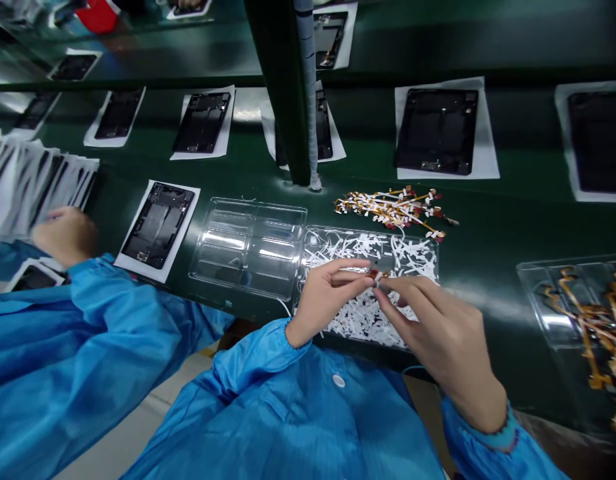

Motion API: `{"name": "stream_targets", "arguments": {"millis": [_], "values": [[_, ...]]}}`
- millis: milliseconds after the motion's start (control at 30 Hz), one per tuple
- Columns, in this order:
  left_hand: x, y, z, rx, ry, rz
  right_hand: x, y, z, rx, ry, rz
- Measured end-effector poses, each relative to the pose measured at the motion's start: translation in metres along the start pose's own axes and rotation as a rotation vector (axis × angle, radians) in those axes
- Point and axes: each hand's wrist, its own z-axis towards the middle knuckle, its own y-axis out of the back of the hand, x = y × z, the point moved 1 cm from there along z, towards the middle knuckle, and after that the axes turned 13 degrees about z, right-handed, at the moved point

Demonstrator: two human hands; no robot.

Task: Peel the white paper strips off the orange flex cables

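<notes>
Both hands meet over a clear tray (433, 257) filled with white paper-like strips (361, 320). Between thumb and fingers, my left hand (331, 290) pinches a small flex cable part (375, 275) with a reddish-brown end. From the other side, the fingertips of my right hand (441, 327) close on the same part. Much of the part is hidden by the fingers. Just beyond the tray lies a pile of orange flex cables with white tabs (395, 205) on the green bench (513, 233).
A divided clear tray (248, 247) stands to the left, and another with orange cables (558, 320) at the right. Black device housings (438, 130) lie on white sheets. A green post (283, 93) rises behind. A co-worker's hand (65, 233) is at the left.
</notes>
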Motion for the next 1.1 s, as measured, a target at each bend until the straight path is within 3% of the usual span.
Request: {"name": "stream_targets", "arguments": {"millis": [167, 367, 467, 600, 733, 800, 900, 933, 967, 1100], "values": [[-0.002, -0.005, -0.005, -0.027, 0.027, 0.008, 0.004, -0.015, 0.004, -0.055, 0.088, -0.237], [0.001, -0.004, -0.006, -0.017, -0.015, 0.074, 0.004, -0.028, 0.011, -0.098, 0.006, -0.349], [-0.004, 0.007, -0.009, -0.064, -0.09, 0.293, -0.003, -0.016, 0.007, -0.079, -0.12, -0.187], [-0.012, 0.027, -0.021, -0.092, -0.278, 0.639, -0.007, 0.008, 0.0, 0.131, -0.214, -0.039], [-0.011, 0.033, -0.036, -0.089, -0.533, 0.73, 0.006, 0.012, 0.021, 0.296, -0.172, 0.266], [-0.007, 0.038, -0.042, -0.162, -0.558, 0.68, 0.016, 0.005, 0.044, 0.412, -0.179, 0.494], [-0.004, 0.074, -0.044, -0.237, -0.395, 0.478, 0.028, -0.015, 0.087, 0.55, -0.28, 0.737], [-0.006, 0.096, -0.045, -0.245, -0.334, 0.405, 0.032, -0.026, 0.103, 0.594, -0.327, 0.8], [-0.009, 0.124, -0.045, -0.327, -0.276, 0.355, 0.036, -0.039, 0.118, 0.639, -0.375, 0.864], [-0.025, 0.233, -0.051, -0.503, -0.276, 0.303, 0.049, -0.112, 0.177, 0.713, -0.467, 0.896]]}}
